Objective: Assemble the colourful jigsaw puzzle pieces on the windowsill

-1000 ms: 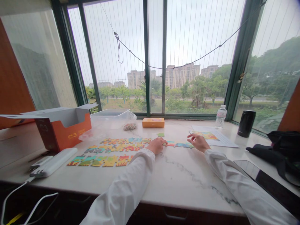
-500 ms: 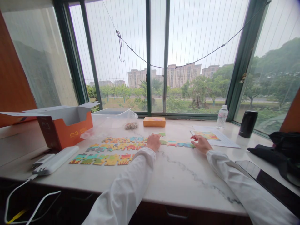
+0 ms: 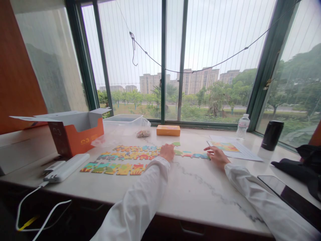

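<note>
Rows of colourful jigsaw puzzle pieces (image 3: 110, 168) lie on the white marbled tabletop. My left hand (image 3: 167, 152) rests at the right side of these rows, its fingers curled down and closed; whatever lies under the fingertips is hidden. From there a strip of joined jigsaw pieces (image 3: 187, 154) runs right. At the strip's blue right end is my right hand (image 3: 217, 156), fingers stretched out and apart, touching or just beside the last piece. Just beyond my left hand lies a loose green piece (image 3: 176, 144).
An orange box (image 3: 168, 130) stands behind the puzzle, beside a plastic bag of small bits (image 3: 143, 134). At left are an open carton (image 3: 85, 135) and a white power bank (image 3: 67, 168). A picture sheet (image 3: 224, 146), bottle (image 3: 242, 126), black cup (image 3: 272, 135) and phone (image 3: 288, 195) are right.
The whole view has shifted slightly, so things sit a little farther right in it. Both hands stay at about the same places along the puzzle strip.
</note>
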{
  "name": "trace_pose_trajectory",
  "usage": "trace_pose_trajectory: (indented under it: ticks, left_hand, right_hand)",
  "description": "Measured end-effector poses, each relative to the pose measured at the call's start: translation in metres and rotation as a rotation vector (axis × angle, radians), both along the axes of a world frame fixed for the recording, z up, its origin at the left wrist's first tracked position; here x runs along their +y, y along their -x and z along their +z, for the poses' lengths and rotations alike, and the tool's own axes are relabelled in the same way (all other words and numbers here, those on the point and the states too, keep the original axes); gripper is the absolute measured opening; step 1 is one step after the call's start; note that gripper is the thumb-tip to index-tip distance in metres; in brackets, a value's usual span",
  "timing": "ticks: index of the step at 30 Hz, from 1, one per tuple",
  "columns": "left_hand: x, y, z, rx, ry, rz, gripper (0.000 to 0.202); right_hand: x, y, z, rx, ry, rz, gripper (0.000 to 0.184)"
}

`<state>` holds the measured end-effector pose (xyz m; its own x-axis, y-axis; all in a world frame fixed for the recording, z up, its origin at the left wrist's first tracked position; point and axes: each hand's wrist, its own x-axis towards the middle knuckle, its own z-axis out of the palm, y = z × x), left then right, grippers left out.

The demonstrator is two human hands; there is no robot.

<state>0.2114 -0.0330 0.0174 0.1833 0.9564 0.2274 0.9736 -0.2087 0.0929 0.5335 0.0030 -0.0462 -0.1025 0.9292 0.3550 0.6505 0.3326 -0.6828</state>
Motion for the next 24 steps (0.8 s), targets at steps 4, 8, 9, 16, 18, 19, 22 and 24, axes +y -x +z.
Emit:
trace_pose_trajectory:
  ticks: [4,8,9,16,18,19,22,24]
  left_hand:
    - [-0.001,0.001,0.000,-0.024,-0.017,0.003,0.039]
    - [0.002,0.002,-0.002,-0.019,-0.021,0.018,0.043]
    - [0.004,0.003,-0.003,-0.026,-0.016,0.018,0.043]
    - [0.013,0.002,-0.014,-0.058,0.004,-0.042,0.035]
    - [0.015,0.001,-0.018,-0.055,-0.022,-0.069,0.034]
    - [0.016,0.001,-0.020,-0.056,-0.032,-0.082,0.035]
    - [0.019,0.001,-0.025,-0.063,-0.034,-0.126,0.039]
    - [0.020,0.001,-0.027,-0.069,-0.020,-0.147,0.039]
  right_hand:
    - [-0.002,0.001,0.004,-0.021,-0.056,-0.018,0.024]
    - [-0.003,0.006,0.008,-0.096,-0.123,-0.063,0.023]
    - [-0.003,0.008,0.009,-0.124,-0.135,-0.057,0.023]
    - [0.023,0.059,0.023,-0.280,-0.110,0.006,0.023]
    - [0.036,0.082,0.026,-0.312,-0.077,0.005,0.025]
    - [0.043,0.094,0.028,-0.331,-0.058,-0.002,0.026]
    - [0.064,0.127,0.028,-0.392,-0.008,-0.043,0.029]
    - [0.077,0.144,0.026,-0.411,0.011,-0.071,0.030]
